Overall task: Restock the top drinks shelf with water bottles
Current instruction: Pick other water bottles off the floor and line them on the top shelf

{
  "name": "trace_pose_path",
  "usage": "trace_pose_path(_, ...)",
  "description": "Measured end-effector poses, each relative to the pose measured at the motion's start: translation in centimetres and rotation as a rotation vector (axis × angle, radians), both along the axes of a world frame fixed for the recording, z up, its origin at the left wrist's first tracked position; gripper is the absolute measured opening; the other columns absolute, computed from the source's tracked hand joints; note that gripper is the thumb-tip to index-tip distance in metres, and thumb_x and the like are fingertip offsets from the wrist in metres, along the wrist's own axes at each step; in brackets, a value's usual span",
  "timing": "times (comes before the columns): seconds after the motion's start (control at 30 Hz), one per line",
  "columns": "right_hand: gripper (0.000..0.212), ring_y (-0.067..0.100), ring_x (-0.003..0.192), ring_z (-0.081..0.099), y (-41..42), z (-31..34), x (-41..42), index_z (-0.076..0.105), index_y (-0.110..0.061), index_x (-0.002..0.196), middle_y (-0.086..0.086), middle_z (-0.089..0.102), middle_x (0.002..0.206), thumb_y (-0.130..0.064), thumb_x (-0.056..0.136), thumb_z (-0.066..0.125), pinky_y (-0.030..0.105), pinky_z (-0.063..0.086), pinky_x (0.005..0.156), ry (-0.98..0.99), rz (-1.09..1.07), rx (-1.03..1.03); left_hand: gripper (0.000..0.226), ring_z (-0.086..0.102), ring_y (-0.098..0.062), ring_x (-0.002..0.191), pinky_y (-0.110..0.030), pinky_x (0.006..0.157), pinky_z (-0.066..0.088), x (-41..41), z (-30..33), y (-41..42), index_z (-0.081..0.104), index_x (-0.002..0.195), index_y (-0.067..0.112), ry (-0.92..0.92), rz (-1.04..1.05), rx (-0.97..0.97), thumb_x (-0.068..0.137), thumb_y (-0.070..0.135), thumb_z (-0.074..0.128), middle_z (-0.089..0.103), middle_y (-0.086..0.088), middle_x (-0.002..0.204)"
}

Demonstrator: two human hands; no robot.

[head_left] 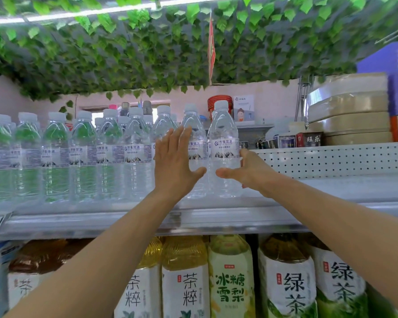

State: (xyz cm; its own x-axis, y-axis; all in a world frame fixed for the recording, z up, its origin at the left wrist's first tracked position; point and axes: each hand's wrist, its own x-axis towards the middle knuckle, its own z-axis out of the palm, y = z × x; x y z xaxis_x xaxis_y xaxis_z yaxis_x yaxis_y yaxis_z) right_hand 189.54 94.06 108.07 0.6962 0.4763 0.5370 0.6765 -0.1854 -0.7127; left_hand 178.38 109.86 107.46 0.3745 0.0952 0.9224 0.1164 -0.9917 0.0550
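The end water bottle (225, 154) stands upright on the top shelf (216, 212), with the right hand (246, 172) cupped round its right side, thumb across its front, and the left hand (174, 164) flat and open against the neighbouring bottle (194, 134). To finish well, the person should probably ease it left until it touches the row of bottles (78, 154), keeping it upright. Right of the grip the shelf is bare; leafy vines (147, 53) hang overhead and tea bottles (230, 278) fill the shelf below.

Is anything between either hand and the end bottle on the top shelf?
Nothing visible. The left hand lies open against the neighbouring bottle; the right hand cups the end bottle directly.
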Motion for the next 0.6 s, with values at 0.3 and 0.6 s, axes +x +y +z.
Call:
trace_pose_path(0.3, 0.063, 0.010, 0.095, 0.059, 0.8, 0.4, 0.0, 0.050, -0.029, 0.127, -0.013, 0.062, 0.105, -0.044, 0.075, 0.083, 0.029, 0.050, 0.065, 0.032, 0.045, -0.041, 0.096, 0.004, -0.024, 0.152, -0.043, 0.124, 0.001, 0.2, 0.0, 0.0, 0.017, 0.156, 0.022, 0.013, -0.010, -0.015, 0.083, 0.041, 0.074, 0.014, -0.003, 0.164)
trace_pose_path(0.6, 0.140, 0.023, 0.148, 0.025, -0.2, 2.6, 1.9, 0.004, -0.027, 0.158, -0.002, 0.029, 0.161, -0.036, 0.052, 0.094, 0.054, 0.016, 0.121, 0.369, 0.354, -0.126, 0.096, 0.002, -0.021, 0.153, -0.042, 0.124, 0.000, -0.3, -0.1, 0.4, 0.016, 0.157, 0.024, 0.032, -0.033, -0.001, 0.082, 0.040, 0.075, 0.012, -0.001, 0.165)
